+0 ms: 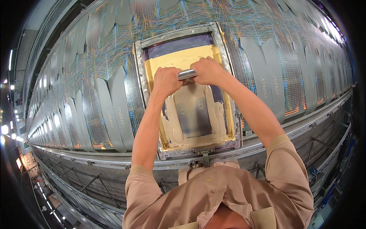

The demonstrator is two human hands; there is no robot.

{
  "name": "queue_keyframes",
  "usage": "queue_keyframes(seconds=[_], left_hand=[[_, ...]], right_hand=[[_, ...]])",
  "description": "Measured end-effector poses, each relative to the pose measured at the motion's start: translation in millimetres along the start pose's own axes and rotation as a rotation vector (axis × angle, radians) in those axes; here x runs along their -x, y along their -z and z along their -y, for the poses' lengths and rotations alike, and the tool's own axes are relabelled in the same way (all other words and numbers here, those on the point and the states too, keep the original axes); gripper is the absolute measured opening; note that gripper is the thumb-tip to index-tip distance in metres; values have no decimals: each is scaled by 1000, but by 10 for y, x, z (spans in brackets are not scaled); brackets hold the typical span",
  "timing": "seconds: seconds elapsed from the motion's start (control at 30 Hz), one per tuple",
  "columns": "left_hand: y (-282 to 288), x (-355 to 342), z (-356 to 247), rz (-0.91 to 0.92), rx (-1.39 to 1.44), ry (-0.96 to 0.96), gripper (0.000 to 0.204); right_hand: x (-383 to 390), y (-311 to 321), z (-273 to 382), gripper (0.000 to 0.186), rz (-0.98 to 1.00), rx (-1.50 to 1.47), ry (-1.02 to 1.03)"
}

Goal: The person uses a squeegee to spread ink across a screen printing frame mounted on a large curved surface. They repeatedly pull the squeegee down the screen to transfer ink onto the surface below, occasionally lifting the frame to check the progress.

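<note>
Both my hands grip the metal handle of a squeegee (pixel 187 74) over a printing screen. My left hand (pixel 166 80) is closed around its left end and my right hand (pixel 207 71) around its right end, with a short stretch of shiny bar showing between them. The squeegee's lower edge is mostly hidden behind my hands. Under it lies the screen's worn metal frame (pixel 140 72), edged inside with yellow. Cream ink (pixel 215 124) is spread over the mesh, thick at the sides and near end. A dark, semi-clear patch (pixel 194 116) with lettering shows through in the middle.
The screen rests on a long print table (pixel 183 15) marked with many coloured lines. Rows of grey-green cut pieces (pixel 267 80) lie to both sides. A metal rail (pixel 103 155) runs along the near edge, with a small metal bracket (pixel 206 158) at the frame's near end.
</note>
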State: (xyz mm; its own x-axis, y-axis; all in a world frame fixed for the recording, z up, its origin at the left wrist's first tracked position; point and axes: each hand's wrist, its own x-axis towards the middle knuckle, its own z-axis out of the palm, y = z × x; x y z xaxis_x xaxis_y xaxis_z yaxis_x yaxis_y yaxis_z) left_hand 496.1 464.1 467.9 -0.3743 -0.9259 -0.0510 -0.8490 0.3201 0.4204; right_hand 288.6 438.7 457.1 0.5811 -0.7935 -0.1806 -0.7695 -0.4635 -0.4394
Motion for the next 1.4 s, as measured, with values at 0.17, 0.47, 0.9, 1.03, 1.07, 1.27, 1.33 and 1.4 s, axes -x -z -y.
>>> queue_keyframes(seconds=[0.17, 0.47, 0.9, 1.03, 1.07, 1.27, 1.33, 1.4], left_hand=[[-236, 557, -103, -41, -5, -86, 17], [-434, 1728, -572, -41, 41, -109, 20], [-57, -12, 172, -3, -32, -16, 9], [-139, 124, 142, -139, 12, -75, 10], [-156, 181, 132, -182, 21, -90, 10], [-515, 1631, -436, -109, 61, -100, 20], [-547, 1919, -573, -122, 118, -102, 22], [-532, 1960, -612, -167, 86, -119, 21]], right_hand=[[479, -271, 300, 20, 32, 107, 10], [1593, -689, 789, 20, 3, -26, 76], [-91, 35, 80, 19, 89, -106, -81], [-11, -32, 135, 17, 55, -84, -95], [32, -45, 199, 16, 53, -88, -115], [1381, -710, 705, 19, 1, -72, 85], [1699, -833, 882, 18, -82, -109, 113], [1754, -877, 936, 18, -192, -116, 113]])
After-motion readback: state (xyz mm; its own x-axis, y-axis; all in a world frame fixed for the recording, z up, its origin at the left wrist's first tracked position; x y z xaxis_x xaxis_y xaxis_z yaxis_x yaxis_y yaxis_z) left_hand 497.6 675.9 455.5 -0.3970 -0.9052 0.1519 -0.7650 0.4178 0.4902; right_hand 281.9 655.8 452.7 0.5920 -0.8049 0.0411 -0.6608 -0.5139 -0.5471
